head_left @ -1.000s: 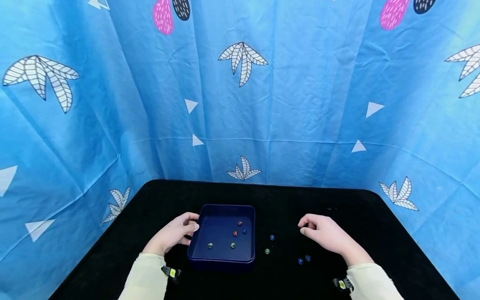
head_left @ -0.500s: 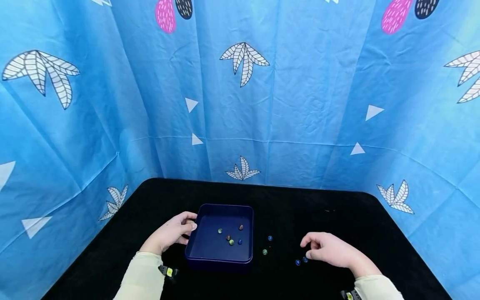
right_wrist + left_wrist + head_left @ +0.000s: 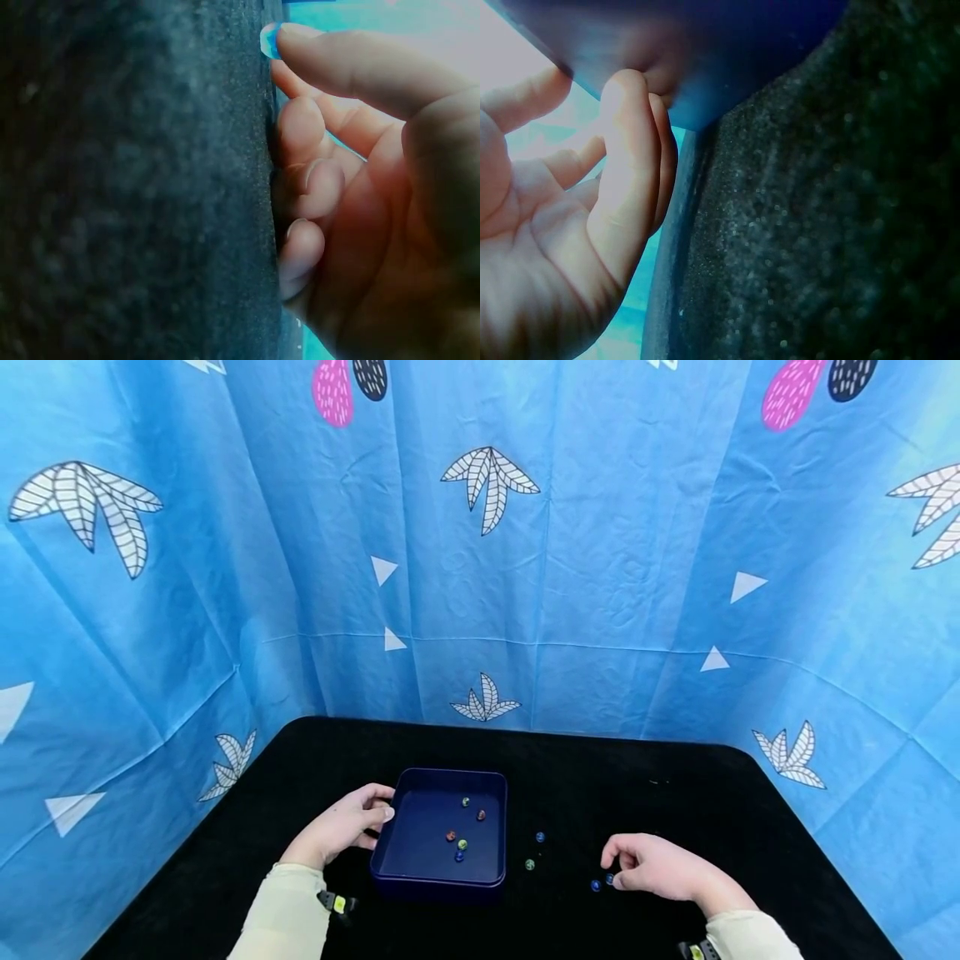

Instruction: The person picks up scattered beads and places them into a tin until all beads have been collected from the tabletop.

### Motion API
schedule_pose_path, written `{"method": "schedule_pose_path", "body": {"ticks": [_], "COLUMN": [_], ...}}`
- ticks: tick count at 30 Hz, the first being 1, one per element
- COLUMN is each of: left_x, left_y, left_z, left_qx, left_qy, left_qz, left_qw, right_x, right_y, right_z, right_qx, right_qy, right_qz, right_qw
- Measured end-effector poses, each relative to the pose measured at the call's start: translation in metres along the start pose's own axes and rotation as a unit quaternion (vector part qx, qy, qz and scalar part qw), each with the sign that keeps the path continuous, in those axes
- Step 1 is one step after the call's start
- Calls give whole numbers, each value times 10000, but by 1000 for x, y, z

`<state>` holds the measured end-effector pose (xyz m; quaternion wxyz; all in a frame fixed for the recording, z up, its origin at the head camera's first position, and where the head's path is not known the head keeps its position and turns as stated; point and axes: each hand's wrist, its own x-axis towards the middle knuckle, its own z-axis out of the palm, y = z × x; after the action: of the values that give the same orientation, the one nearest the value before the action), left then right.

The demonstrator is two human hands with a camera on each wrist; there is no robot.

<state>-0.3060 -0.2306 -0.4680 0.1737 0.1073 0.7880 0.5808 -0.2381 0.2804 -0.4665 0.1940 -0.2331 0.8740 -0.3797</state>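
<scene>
At the left side of a dark blue tray [image 3: 420,860], my left hand [image 3: 341,827] grips the wall, its thumb at the rim and its fingertips against the outside. Inside the tray lie several glass marbles, among them an orange marble [image 3: 482,815], a green marble [image 3: 465,802] and a blue marble [image 3: 459,856]. My right hand [image 3: 660,868] is low over the table, thumb and index finger at a blue glass marble [image 3: 268,41], the other fingers curled under. Another blue marble [image 3: 596,885] sits just left of those fingertips.
Between tray and right hand, a blue marble [image 3: 540,837] and a green marble [image 3: 529,864] lie on the black cloth-covered table [image 3: 570,777]. A blue patterned curtain [image 3: 585,568] surrounds the table at the back and sides.
My right hand has come down and toward me to the pair of blue marbles. Marbles inside the tray have rolled to other spots. The left hand keeps its place on the tray.
</scene>
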Motion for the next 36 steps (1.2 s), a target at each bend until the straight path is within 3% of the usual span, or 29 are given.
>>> {"method": "schedule_pose_path", "body": {"ticks": [10,27,36], "left_x": [-1,-4,-2], "left_y": [1,2,0], "left_z": [0,2,1], "left_qx": [-37,-11,-20], "left_qy": [-41,11,46], "left_qz": [30,-4,-12], "left_qw": [10000,10000,10000], "right_x": [0,0,7], "right_y": [1,1,-15], "right_z": [2,4,2], "right_qx": [-299,-230,-694], "right_qy": [-24,457,1109], "right_qz": [-28,-258,-204], "right_qw": [9995,9984,9912]}}
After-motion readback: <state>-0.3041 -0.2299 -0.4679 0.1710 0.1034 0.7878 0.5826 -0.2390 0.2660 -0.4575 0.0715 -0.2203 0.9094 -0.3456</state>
